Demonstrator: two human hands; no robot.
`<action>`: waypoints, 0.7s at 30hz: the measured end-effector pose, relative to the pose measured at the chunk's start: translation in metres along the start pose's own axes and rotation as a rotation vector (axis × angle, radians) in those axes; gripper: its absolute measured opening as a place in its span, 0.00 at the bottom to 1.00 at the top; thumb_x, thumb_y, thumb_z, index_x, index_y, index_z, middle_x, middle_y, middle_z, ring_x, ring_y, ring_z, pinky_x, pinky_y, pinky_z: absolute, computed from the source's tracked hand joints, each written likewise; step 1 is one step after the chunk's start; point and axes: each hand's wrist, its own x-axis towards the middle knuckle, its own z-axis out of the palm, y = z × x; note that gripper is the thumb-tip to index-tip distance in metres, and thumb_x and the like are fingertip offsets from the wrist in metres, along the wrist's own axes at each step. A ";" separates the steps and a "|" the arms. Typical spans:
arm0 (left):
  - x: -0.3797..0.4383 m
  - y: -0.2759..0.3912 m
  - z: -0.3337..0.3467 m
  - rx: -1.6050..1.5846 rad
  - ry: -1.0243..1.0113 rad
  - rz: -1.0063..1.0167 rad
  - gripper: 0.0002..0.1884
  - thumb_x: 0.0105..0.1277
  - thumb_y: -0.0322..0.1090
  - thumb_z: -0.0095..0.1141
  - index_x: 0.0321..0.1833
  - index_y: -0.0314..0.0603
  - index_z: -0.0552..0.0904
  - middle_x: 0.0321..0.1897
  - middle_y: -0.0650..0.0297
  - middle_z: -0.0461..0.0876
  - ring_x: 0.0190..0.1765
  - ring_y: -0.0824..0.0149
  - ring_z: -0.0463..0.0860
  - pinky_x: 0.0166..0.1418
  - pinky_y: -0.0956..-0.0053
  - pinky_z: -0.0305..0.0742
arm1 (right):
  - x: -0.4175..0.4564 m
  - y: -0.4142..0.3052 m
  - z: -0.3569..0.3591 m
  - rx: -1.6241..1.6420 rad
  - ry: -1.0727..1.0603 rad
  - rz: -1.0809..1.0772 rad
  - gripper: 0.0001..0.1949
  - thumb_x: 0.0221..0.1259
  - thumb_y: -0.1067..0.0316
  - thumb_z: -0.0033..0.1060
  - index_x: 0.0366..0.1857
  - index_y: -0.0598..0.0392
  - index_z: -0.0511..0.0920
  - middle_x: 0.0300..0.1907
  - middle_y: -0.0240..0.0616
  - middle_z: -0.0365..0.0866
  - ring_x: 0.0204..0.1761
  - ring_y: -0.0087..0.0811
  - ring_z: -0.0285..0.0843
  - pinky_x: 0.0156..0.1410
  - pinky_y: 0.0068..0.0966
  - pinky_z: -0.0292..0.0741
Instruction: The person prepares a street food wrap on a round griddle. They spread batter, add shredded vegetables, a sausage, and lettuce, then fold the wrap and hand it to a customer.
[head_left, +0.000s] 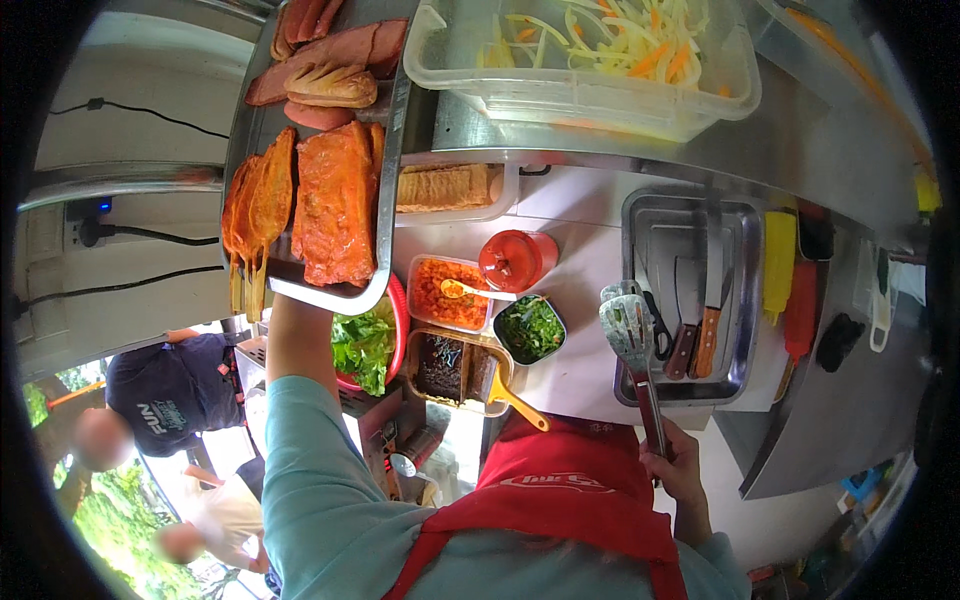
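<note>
My right hand (670, 459) grips the handle of metal serving tongs (628, 334), whose slotted ends lie over the near left side of a steel tray (742, 375). That tray holds knives (709, 337) with wooden handles and black-handled scissors (660, 330). My left forearm (300, 345) reaches up beneath a metal tray (386, 247) of skewered meat (262, 202), a reddish cooked slab (335, 202) and sausages (330, 82); the tray hides my left hand. Before me stand a tub of diced orange food (442, 289) with a spoon, chopped greens (531, 328) and a two-part sauce container (457, 367) with a yellow-handled brush or spatula (517, 401).
A clear bin of shredded vegetables (585, 90) stands on the raised steel shelf (480, 135). A red-lidded jar (517, 260) and a red basket of lettuce (367, 345) are nearby. Yellow (778, 262) and red (799, 307) squeeze bottles lie right. Two people are at lower left.
</note>
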 end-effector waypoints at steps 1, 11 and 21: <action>0.000 0.000 -0.001 0.004 -0.001 0.001 0.14 0.64 0.34 0.53 0.52 0.45 0.79 0.52 0.55 0.79 0.57 0.50 0.76 0.58 0.56 0.72 | 0.001 0.000 0.000 -0.011 -0.003 0.006 0.28 0.55 0.66 0.65 0.62 0.61 0.71 0.29 0.26 0.75 0.27 0.15 0.68 0.32 0.14 0.67; 0.003 0.002 -0.004 0.032 0.004 0.024 0.14 0.64 0.34 0.52 0.52 0.45 0.80 0.52 0.55 0.79 0.57 0.50 0.76 0.58 0.56 0.73 | 0.001 0.005 0.000 0.001 0.001 0.011 0.29 0.52 0.69 0.64 0.62 0.62 0.70 0.29 0.26 0.76 0.28 0.15 0.69 0.33 0.14 0.67; 0.005 -0.007 -0.015 0.067 0.007 0.041 0.14 0.64 0.34 0.52 0.52 0.46 0.80 0.51 0.55 0.79 0.57 0.50 0.76 0.57 0.56 0.73 | -0.001 0.001 -0.003 -0.027 -0.001 0.020 0.29 0.51 0.67 0.64 0.61 0.61 0.71 0.32 0.27 0.77 0.29 0.16 0.69 0.35 0.15 0.68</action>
